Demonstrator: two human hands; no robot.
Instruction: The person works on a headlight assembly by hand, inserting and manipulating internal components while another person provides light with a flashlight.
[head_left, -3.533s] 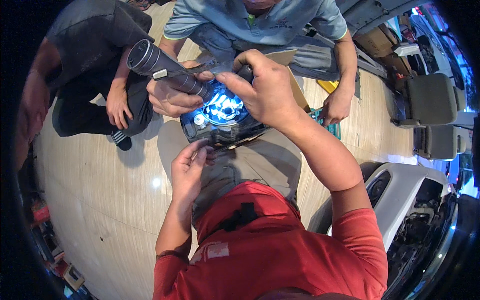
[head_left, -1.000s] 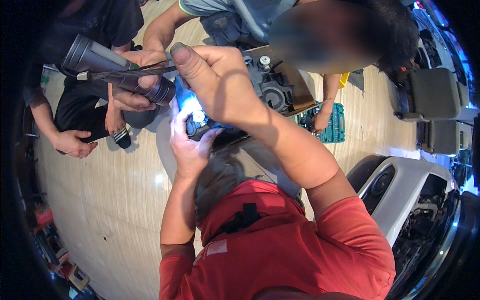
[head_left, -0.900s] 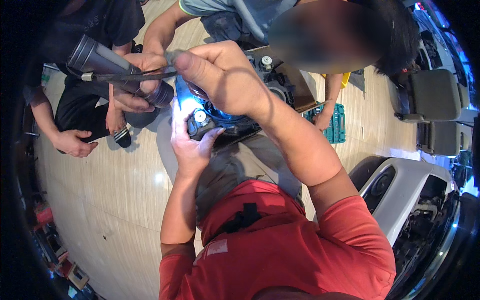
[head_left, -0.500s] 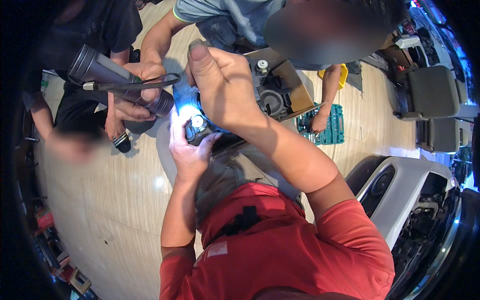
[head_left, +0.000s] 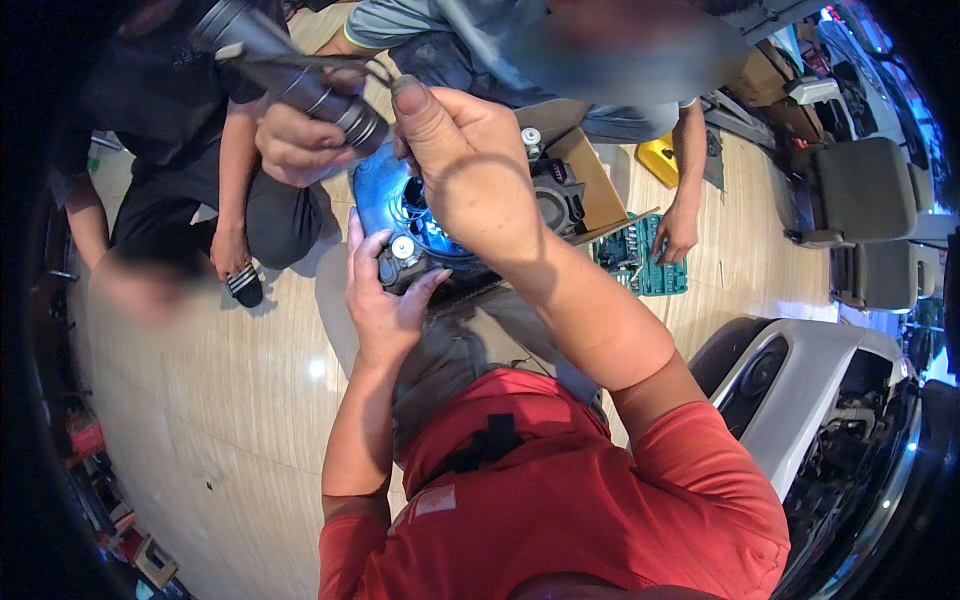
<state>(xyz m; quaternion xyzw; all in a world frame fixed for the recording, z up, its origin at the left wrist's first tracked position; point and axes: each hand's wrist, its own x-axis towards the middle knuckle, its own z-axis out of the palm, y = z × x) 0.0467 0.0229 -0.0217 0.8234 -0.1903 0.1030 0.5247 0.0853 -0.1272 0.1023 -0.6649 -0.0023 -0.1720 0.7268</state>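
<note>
My left hand (head_left: 385, 305) grips the near left corner of a dark part that looks like a car headlight housing (head_left: 375, 190), fingers and thumb round a round white-capped fitting (head_left: 402, 247). Over the housing, my right hand (head_left: 470, 170) is closed with the thumb on top; what it pinches, if anything, is hidden. A co-worker's hand (head_left: 300, 145) holds a dark grey flashlight (head_left: 320, 100) just left of my right hand. Its thin strap passes close to my thumb tip. Blue-white light falls inside an opening in the housing, partly behind my right hand.
A cardboard box (head_left: 603, 185) stands behind the housing. To its right, another person's hand (head_left: 678, 232) is over a green tool case (head_left: 660, 275). A yellow object (head_left: 657, 160) lies beyond. Car seats (head_left: 868, 185) and a pale car front part (head_left: 800, 400) are at right.
The co-worker's flashlight has moved up and right, its light shifting from near my left fingers into the housing. My right hand has shifted slightly right. The hand at the tool case has moved right.
</note>
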